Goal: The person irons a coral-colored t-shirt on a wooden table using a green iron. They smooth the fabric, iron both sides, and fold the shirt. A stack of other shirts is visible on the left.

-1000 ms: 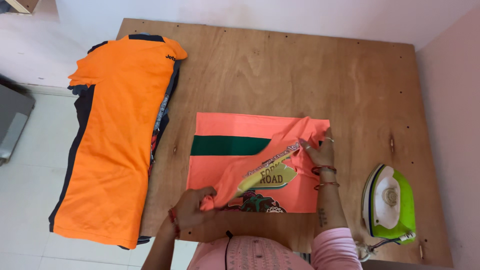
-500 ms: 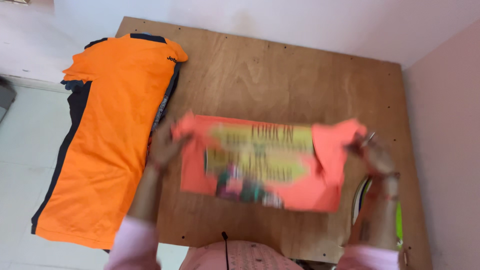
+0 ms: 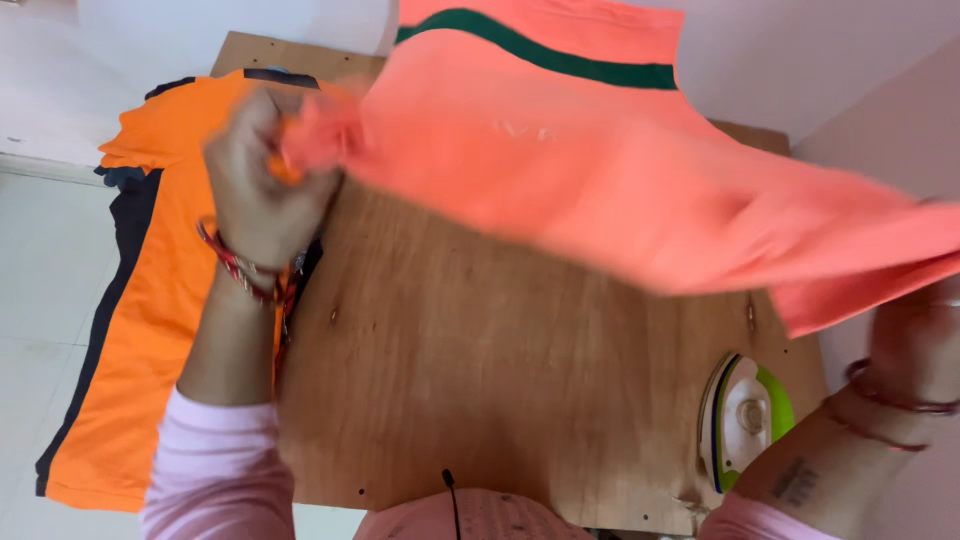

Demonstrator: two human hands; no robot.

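A coral-pink cotton T-shirt with a dark green stripe (image 3: 600, 150) is held spread in the air above the bare plywood table (image 3: 480, 360), pinched by the left hand (image 3: 262, 180) and the right hand (image 3: 925, 335); nothing is folded yet.

Bright, even daylight fills the view, soft and without glare; the white wall at the top is nearly washed out. Motion blur smears the coral shirt (image 3: 620, 170) held up over the table (image 3: 480, 380), worst along its lower hem and right end; the left hand (image 3: 262, 190) is blurred too, the right hand (image 3: 925, 350) softer still at the frame's edge. The table's near edge and the green iron (image 3: 745, 420) at its right corner stay fairly sharp; shadows under them are faint.
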